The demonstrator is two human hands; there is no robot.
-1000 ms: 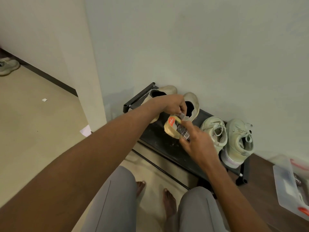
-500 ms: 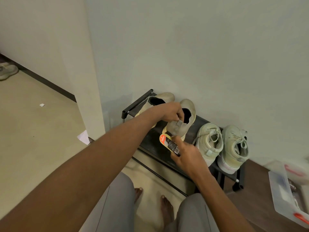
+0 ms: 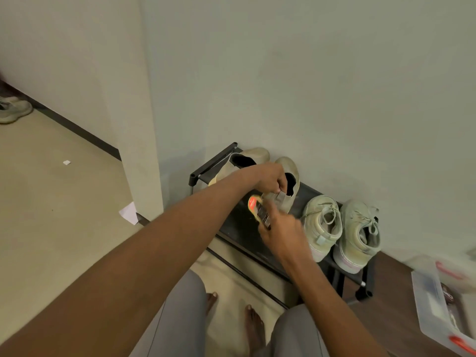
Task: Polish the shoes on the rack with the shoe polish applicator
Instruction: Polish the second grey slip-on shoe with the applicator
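Okay, your left hand (image 3: pixel 268 176) reaches across and pinches the tongue of the beige slip-on shoe (image 3: pixel 286 191), fingers curled on it. Your right hand (image 3: pixel 280 228) grips the shoe polish applicator (image 3: pixel 258 211), fingers wrapped round its body, and the orange-labelled end points up-left, just beside the shoe's front; blur hides whether it touches. That shoe sits on the top shelf of the black shoe rack (image 3: pixel 239 228), against the wall (image 3: pixel 309 86). Shoes on the rack, counted: four. A second beige slip-on (image 3: pixel 247 161) lies behind your left wrist at the rack's left end, largely hidden by your arm. Two pale lace-up sneakers (image 3: pixel 342 228) stand side by side at the right end, heels toward you, well apart from both hands. Your left forearm crosses the rack's left half and covers part of the shelf. Around: one more sneaker (image 3: pixel 14 109) on the floor (image 3: pixel 51 202) far left by the dark skirting, one small white scrap (image 3: pixel 67 162) on the floor, one white sheet of paper (image 3: pixel 128 212) at the foot of the wall corner. One clear plastic box (image 3: pixel 432 305) with red clips lies low right on darker flooring; contents too blurred to tell. Your two bare feet (image 3: pixel 253 328) and grey-trousered knees show at the bottom.
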